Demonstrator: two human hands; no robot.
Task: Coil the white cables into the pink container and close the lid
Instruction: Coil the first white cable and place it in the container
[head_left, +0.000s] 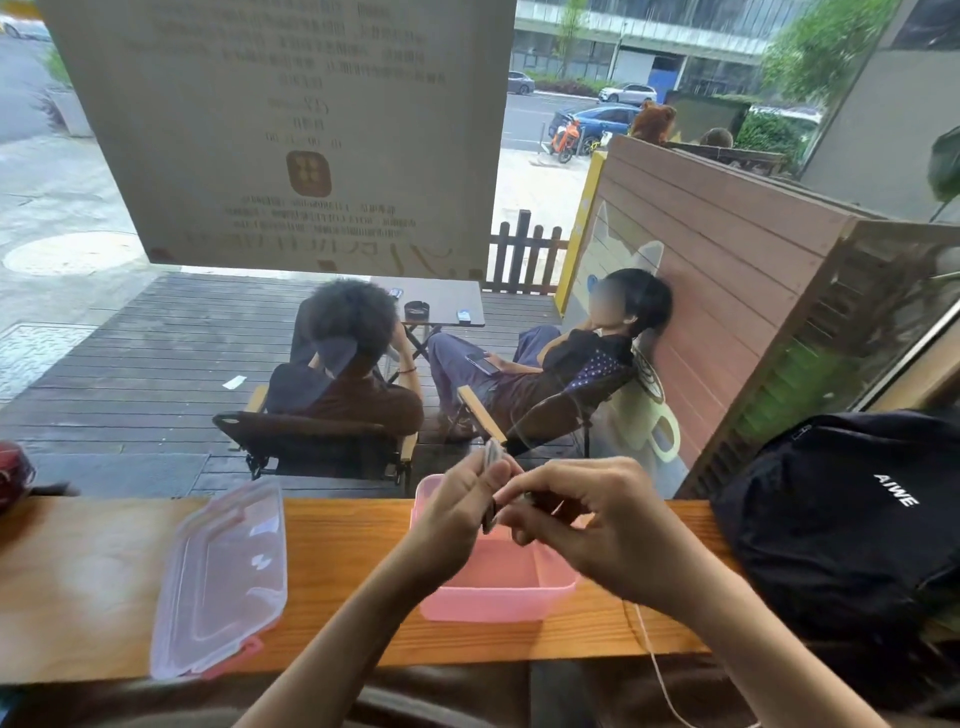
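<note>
Left hand (457, 506) and right hand (582, 519) meet above the open pink container (498, 577), fingertips almost touching. The left grip is pinched together on a small pale bundle, blurred, apparently part of the white cable (655, 660), held up at 12 o'clock of the hand; the forearm rises from 7 o'clock. The right grip is curled closed over a dark, blurred item between the two hands; what it holds cannot be told. The right forearm enters from 5 o'clock, wrist bent toward the left hand. A thin strand of the cable hangs from under the right wrist, crosses the near edge of the desk (93, 587) and drops toward 6 o'clock. The container stands on the desk directly beneath the hands, its interior showing no cable. The clear lid (223, 577) lies flat on the desk at 9 o'clock of the container, apart from it. A black backpack (852, 519) rests at 3 o'clock.
</note>
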